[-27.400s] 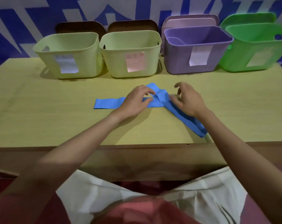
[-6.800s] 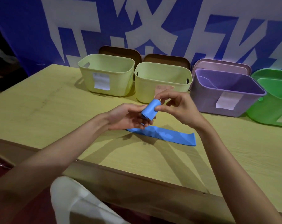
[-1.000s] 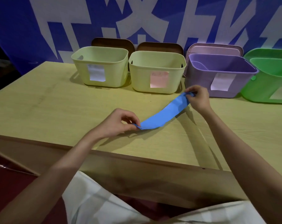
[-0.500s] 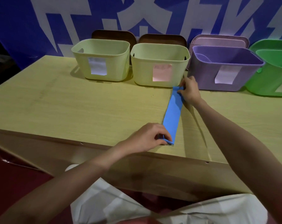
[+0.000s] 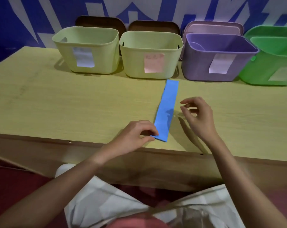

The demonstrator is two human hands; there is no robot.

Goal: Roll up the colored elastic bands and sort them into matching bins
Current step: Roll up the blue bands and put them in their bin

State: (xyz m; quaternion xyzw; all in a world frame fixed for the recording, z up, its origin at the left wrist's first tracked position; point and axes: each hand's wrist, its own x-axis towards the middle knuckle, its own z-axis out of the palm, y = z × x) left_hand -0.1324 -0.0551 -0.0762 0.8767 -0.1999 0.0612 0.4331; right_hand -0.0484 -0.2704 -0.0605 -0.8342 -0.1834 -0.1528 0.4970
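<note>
Head view, looking down over a yellow-green table (image 5: 60,102).

Centre of frame: blue elastic band (image 5: 167,109), unrolled, lying flat as a long strip running from near the table's front edge up towards the bins, its far end just short of the gap between the second pale bin and the purple bin.

Lower centre: left hand (image 5: 136,135), fingers curled down onto the near left corner of the blue elastic band, thumb and fingertips pinching or pressing that end against the table.

Right of centre: right hand (image 5: 197,116), raised just beside the strip's right edge, fingers loosely spread and half curled, holding nothing, not touching the band.

Top of frame, left to right along the table's back edge: first pale yellow-green bin (image 5: 90,63) with a white label; second pale yellow-green bin (image 5: 136,63) with a pink label; purple bin (image 5: 198,66) with a white label; green bin (image 5: 261,68) at the far right, partly cut off, with a pale label. Lids propped upright behind the bins. Bin contents not readable from here.

Background: blue-and-white banner (image 5: 24,17) across the upper edge.
</note>
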